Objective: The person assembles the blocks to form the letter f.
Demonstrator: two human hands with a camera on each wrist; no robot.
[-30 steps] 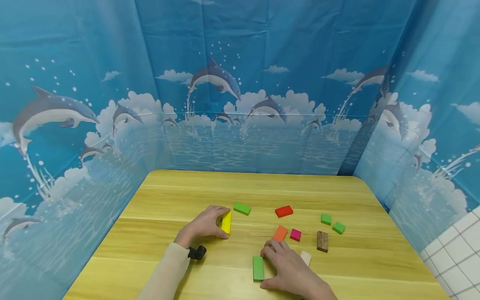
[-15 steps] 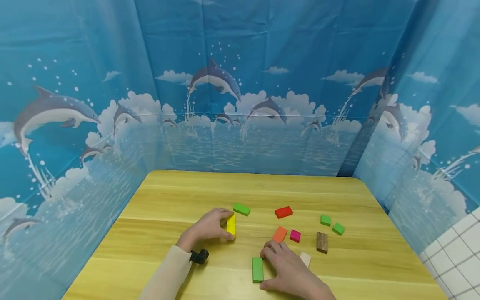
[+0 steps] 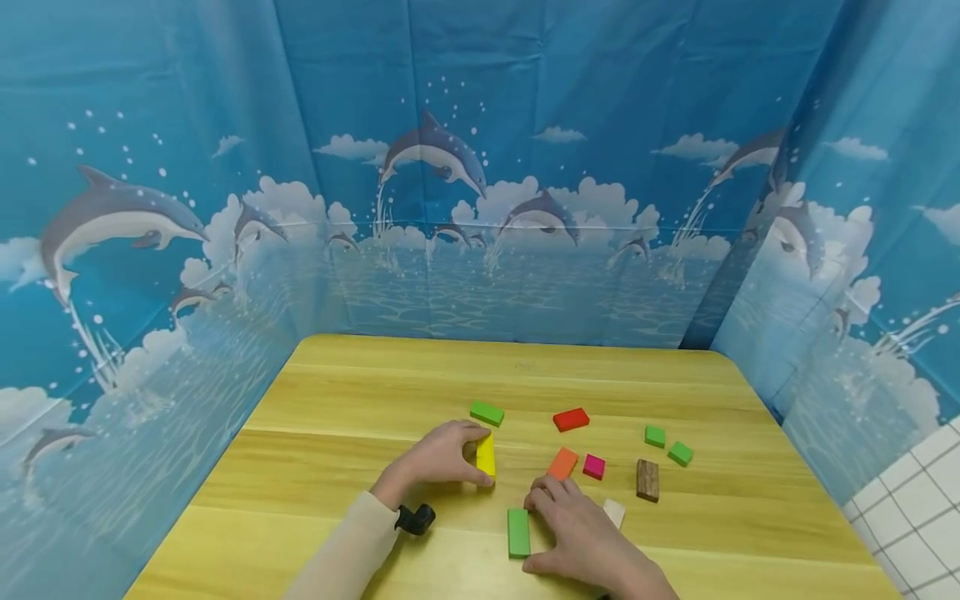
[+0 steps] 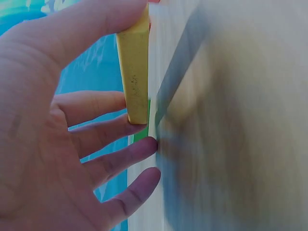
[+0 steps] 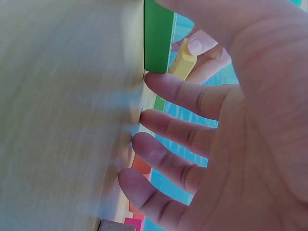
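Observation:
My left hand [image 3: 467, 454] pinches a yellow block [image 3: 486, 455] that stands on its long edge on the wooden table [image 3: 337, 392]. In the left wrist view the thumb lies along one side of the yellow block [image 4: 135, 72] and the fingers [image 4: 96, 103] reach to the other. My right hand [image 3: 557, 521] rests flat on the table with its fingers [image 5: 183, 94] spread and their tips on the wood. A long green block [image 3: 517, 532] lies beside its index finger and thumb, also seen as the green block [image 5: 159, 36] in the right wrist view.
Loose blocks lie beyond the hands: green [image 3: 487, 412], red [image 3: 571, 419], orange [image 3: 562, 463], pink [image 3: 594, 467], brown [image 3: 647, 481], two small green ones [image 3: 655, 436] [image 3: 680, 453]. A pale block [image 3: 614, 512] peeks from under my right hand. Dolphin-print curtains [image 3: 480, 208] wall the table on three sides.
My left hand has carried the yellow block rightwards, closer to the right hand and the long green block. The right hand has stayed where it was.

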